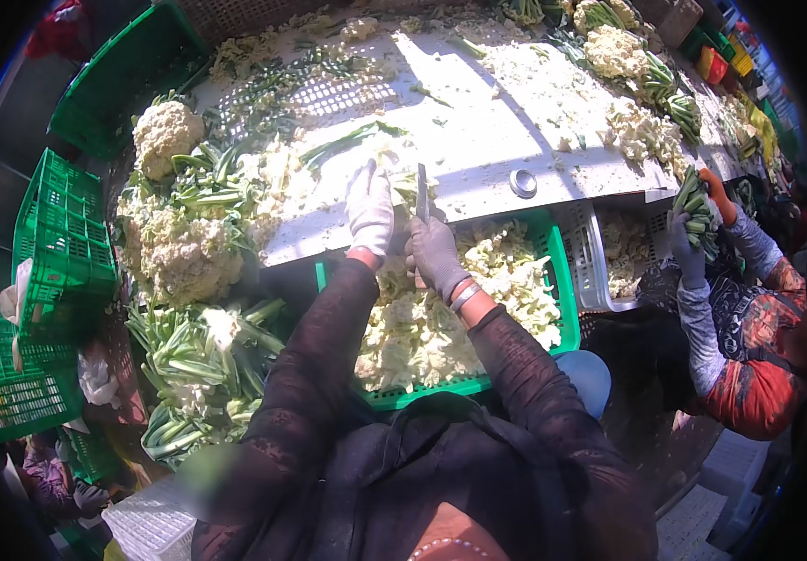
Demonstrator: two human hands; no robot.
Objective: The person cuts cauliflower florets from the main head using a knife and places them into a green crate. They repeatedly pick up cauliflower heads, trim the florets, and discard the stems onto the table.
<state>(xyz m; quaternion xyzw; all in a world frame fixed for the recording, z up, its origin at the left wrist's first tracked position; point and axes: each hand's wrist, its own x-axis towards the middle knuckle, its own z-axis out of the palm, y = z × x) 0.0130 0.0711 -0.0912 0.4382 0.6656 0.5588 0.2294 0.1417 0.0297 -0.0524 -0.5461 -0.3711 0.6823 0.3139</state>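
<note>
My left hand [370, 210], in a pale glove, reaches over the near part of the white table [473, 175], beside pale cauliflower pieces [393, 158]; whether it grips any of them is unclear in the glare. Close on its right, my right hand [435, 256], in a grey glove, is closed around a knife [422, 193] whose blade points away from me. Below both hands, against the table's edge, a green plastic crate [568, 308] holds many cut cauliflower florets [421, 336]. A long green leaf stalk [344, 144] lies just beyond my left hand.
Cauliflower heads [189, 259] and leafy trimmings [193, 350] are heaped at left, near stacked green crates [63, 245]. A round metal lid-like object [523, 184] lies near the table edge. At right, a co-worker [754, 336] holds cauliflower leaves beside a white crate [596, 259].
</note>
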